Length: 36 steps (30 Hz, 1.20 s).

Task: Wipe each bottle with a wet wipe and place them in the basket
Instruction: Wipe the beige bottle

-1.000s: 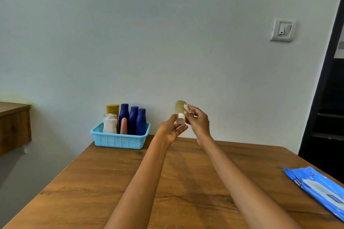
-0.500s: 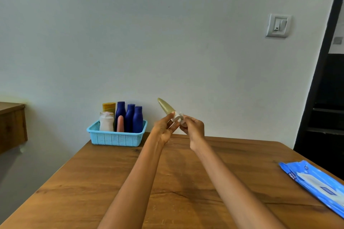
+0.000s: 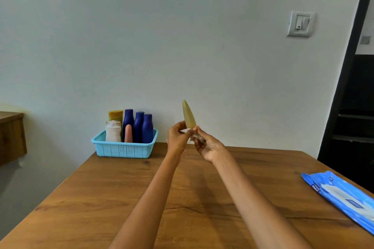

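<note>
Both hands are raised over the far half of the table (image 3: 121, 198), meeting near frame centre.

Left hand (image 3: 178, 139): fingers curled, pinching the lower end of the tube (image 3: 188, 115) from the 9 o'clock side. Grip closed on it.

Right hand (image 3: 208, 146): palm turned toward the camera, fingers folded around a crumpled wipe (image 3: 197, 137), which is pressed against the tube's base from the 4 o'clock side. Thumb tip touches the tube's lower edge. Grip closed on the wipe.

Tube: olive-yellow, tapered. Long axis near vertical, tilted slightly so the narrow tip points to about 11 o'clock, up toward the wall. Wide end down, between the two hands; its cap end is hidden by fingers and wipe. The tube is in the air, clear of the table, at roughly 2 o'clock from the basket (image 3: 124, 148) and apart from it.

Basket: light blue, perforated walls, at the table's far left corner against the wall. Contents, all upright: three dark blue bottles (image 3: 139, 127) in a row, a yellow tube (image 3: 115, 115) behind at the left, a white bottle (image 3: 113, 131) in front of it, and a small pink bottle (image 3: 128, 133) in front of the blue ones.

Wipe pack (image 3: 342, 196): blue, flat on the table's right edge at 4 o'clock from the hands, well apart, partly cut by the frame.
</note>
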### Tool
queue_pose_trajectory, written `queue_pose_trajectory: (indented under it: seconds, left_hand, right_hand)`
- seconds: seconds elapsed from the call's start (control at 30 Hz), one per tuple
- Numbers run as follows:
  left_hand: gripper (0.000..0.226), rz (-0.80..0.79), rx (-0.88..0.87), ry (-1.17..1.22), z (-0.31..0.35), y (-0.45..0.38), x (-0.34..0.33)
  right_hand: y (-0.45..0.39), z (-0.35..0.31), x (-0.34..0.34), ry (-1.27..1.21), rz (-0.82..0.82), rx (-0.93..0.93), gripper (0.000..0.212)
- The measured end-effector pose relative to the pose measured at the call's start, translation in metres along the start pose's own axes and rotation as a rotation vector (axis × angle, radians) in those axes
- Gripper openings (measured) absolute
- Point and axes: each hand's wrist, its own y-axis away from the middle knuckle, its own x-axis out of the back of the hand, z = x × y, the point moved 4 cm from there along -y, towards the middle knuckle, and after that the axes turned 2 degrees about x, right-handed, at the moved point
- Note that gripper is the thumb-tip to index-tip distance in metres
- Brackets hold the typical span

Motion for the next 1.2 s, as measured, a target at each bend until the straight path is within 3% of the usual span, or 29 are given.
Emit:
queue_pose_trajectory:
  seconds: [0.2,0.33,0.53,0.7,0.83,0.9,1.03,1.2]
  left_hand:
    - [0.028,0.025,-0.014,0.078,0.002,-0.002,0.0]
    - [0.034,0.016,-0.057,-0.044,0.0,0.0,-0.002]
    - [0.037,-0.019,-0.129,-0.107,0.007,-0.002,-0.002]
    - [0.034,-0.025,-0.068,-0.02,0.009,0.009,0.007]
    - [0.032,-0.016,-0.013,0.007,0.013,0.014,0.023]
    - [0.032,-0.034,0.008,-0.006,0.014,0.017,0.032]
    - [0.028,-0.131,0.023,-0.036,0.013,0.033,0.038]
    - [0.021,-0.085,0.035,0.03,0.015,0.052,0.04]
  right_hand:
    - [0.002,-0.009,0.0,0.045,0.001,0.036,0.025]
    - [0.007,-0.011,-0.008,0.015,-0.08,-0.014,0.036]
    - [0.014,-0.012,0.006,0.128,-0.053,-0.007,0.022]
    - [0.021,-0.009,0.021,0.426,-0.028,0.082,0.03]
    - [0.032,-0.001,0.019,0.538,-0.138,0.042,0.019]
    - [0.038,0.005,0.013,0.466,-0.203,-0.014,0.01]
    - [0.044,0.013,-0.003,0.121,-0.198,-0.072,0.016]
    - [0.056,0.024,-0.015,0.098,-0.1,0.081,0.011]
